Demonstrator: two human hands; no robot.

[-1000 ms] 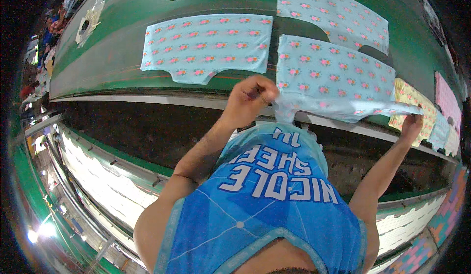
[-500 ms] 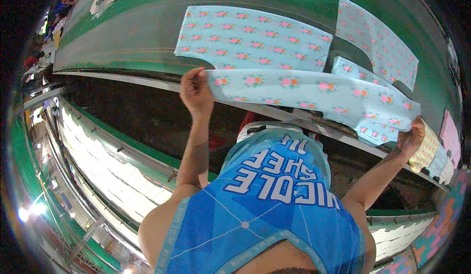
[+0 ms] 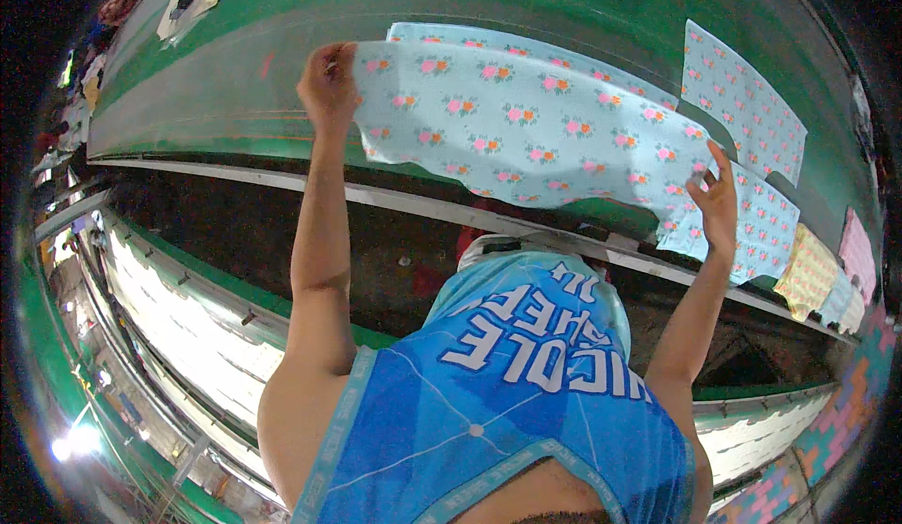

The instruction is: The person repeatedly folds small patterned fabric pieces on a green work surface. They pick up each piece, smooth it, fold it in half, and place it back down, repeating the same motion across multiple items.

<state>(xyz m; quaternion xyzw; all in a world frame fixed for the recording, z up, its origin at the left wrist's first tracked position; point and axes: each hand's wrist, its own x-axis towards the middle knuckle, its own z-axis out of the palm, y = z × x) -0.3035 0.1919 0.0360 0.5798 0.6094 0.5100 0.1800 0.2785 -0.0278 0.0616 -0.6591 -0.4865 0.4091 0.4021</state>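
Note:
A light-blue fabric panel (image 3: 526, 115) printed with pink and orange flowers stretches between my hands over the table. My left hand (image 3: 329, 87) is closed on its left corner, lifted from the table. At the panel's right end, my right hand (image 3: 718, 200) has thumb and index finger apart, the index fingertip against the panel's upper corner. Behind it shows the upper edge of a matching blue piece (image 3: 442, 32). More flowered blue fabric (image 3: 766, 228) lies beside and under my right hand.
Another flowered blue piece (image 3: 742, 101) lies at the right of the green table (image 3: 254, 83). Yellow fabric (image 3: 805, 270) and pink fabric (image 3: 857, 256) lie farther right. A pale piece with a dark object (image 3: 186, 0) is at the far left. A pale rail (image 3: 423, 205) borders the table.
Both hands have moved away from my body, the left also leftward and the right also leftward. The panel has swung out over the matching piece, and my right hand's fingers have spread.

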